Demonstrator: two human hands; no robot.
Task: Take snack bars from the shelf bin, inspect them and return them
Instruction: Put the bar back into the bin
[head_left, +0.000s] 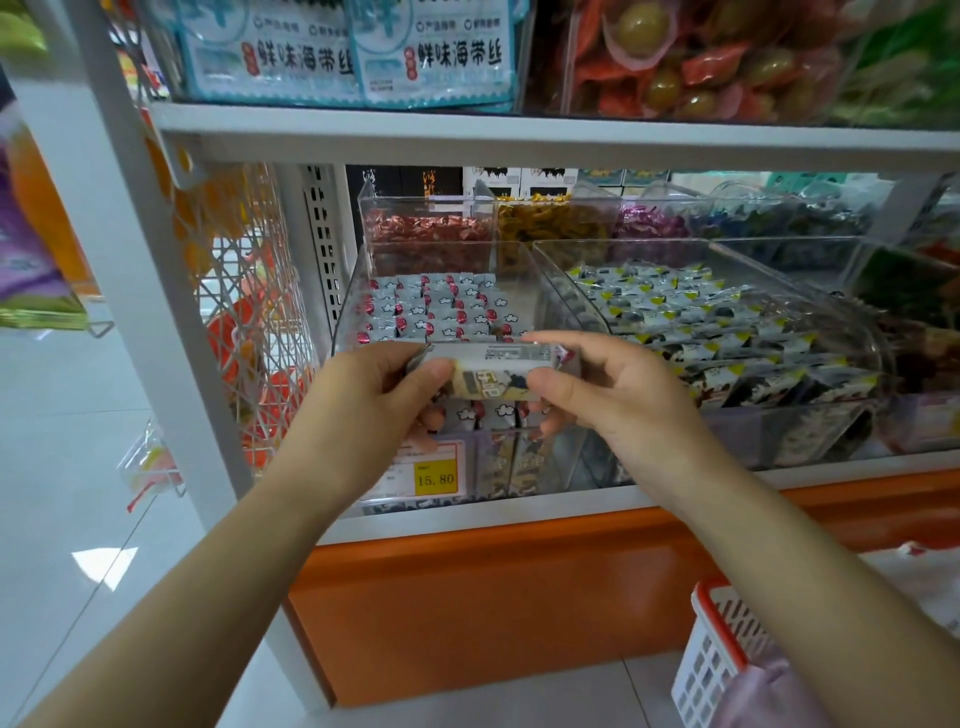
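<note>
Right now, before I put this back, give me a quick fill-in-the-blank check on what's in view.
The left hand and right hand each grip one ____ of the snack bar.
The yellow price tag reads ____.
The white basket at lower right has an ____ rim.
Missing words: end; 15.80; orange.

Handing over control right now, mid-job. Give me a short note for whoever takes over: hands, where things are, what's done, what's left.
Left hand: pinches the left end of a snack bar.
Right hand: pinches its right end.
The bar is held level, just in front of the clear shelf bin; the other bars lie in rows inside.
Done: one bar is out and under inspection.
Left: return it to the bin, then probably check more.
</note>
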